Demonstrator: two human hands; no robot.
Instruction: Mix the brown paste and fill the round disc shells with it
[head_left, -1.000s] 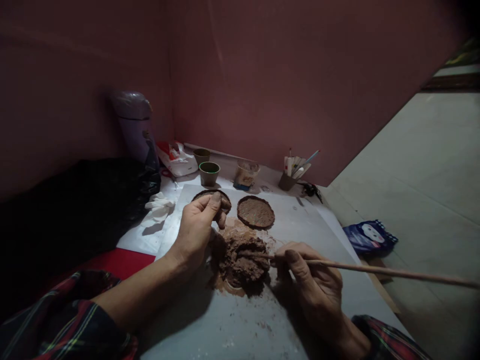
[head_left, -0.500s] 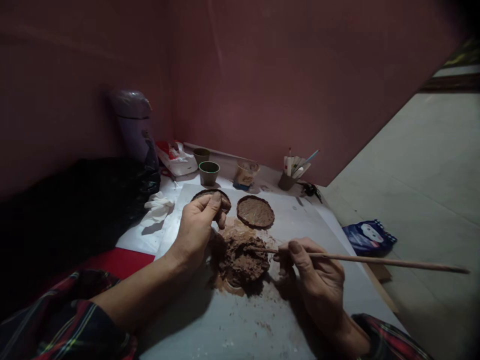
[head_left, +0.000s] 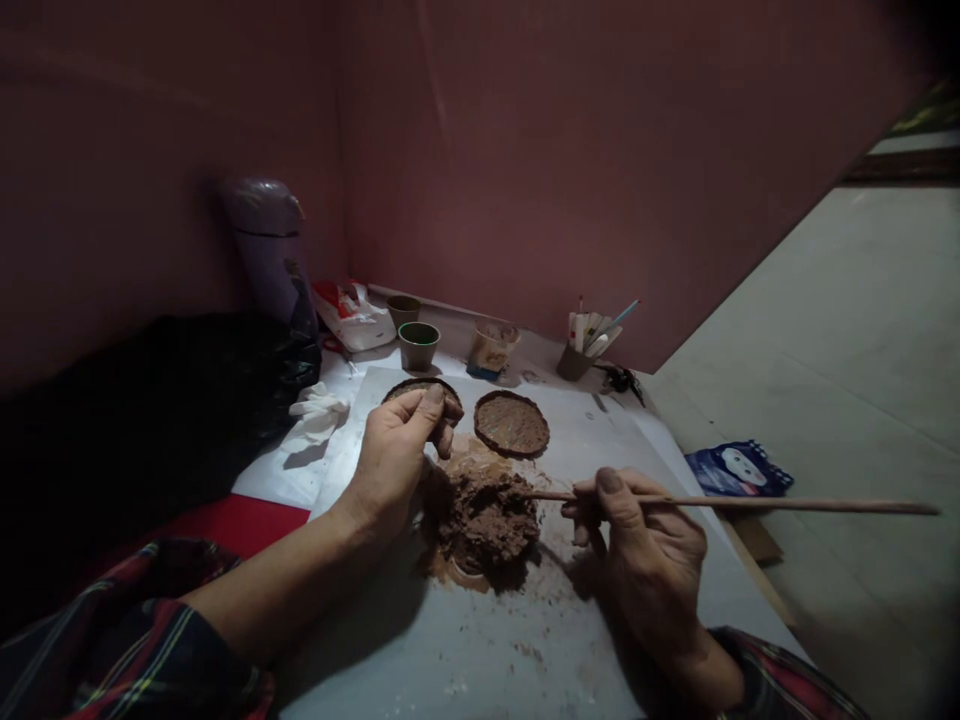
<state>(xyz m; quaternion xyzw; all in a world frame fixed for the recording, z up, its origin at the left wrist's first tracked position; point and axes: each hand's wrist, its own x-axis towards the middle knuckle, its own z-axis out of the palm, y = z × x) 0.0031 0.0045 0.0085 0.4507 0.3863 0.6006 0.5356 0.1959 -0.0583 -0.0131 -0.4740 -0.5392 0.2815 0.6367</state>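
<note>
A rough heap of wet brown clay-like material (head_left: 484, 525) sits in the middle of the pale work sheet. My right hand (head_left: 649, 550) grips a long thin wooden stick (head_left: 795, 503) between thumb and fingers, its tip at the right upper edge of the heap. My left hand (head_left: 394, 460) is closed in a pinch just left of and above the heap; whatever its fingers hold is hidden. Behind the left fingers a round brown disc with a raised rim (head_left: 420, 382) is partly covered. A second such disc (head_left: 511, 423) lies in full view to its right.
Two small cups (head_left: 418, 346), a clear tub with brown residue (head_left: 491, 350) and a pot of pens (head_left: 576, 358) line the back. White gloves (head_left: 319, 412) and a black plastic bag (head_left: 165, 400) lie left. A blue packet (head_left: 739, 468) lies beyond the right edge.
My right hand has moved right and slightly up, drawing the stick's tip back from the middle of the heap to its edge. My left hand stays in place.
</note>
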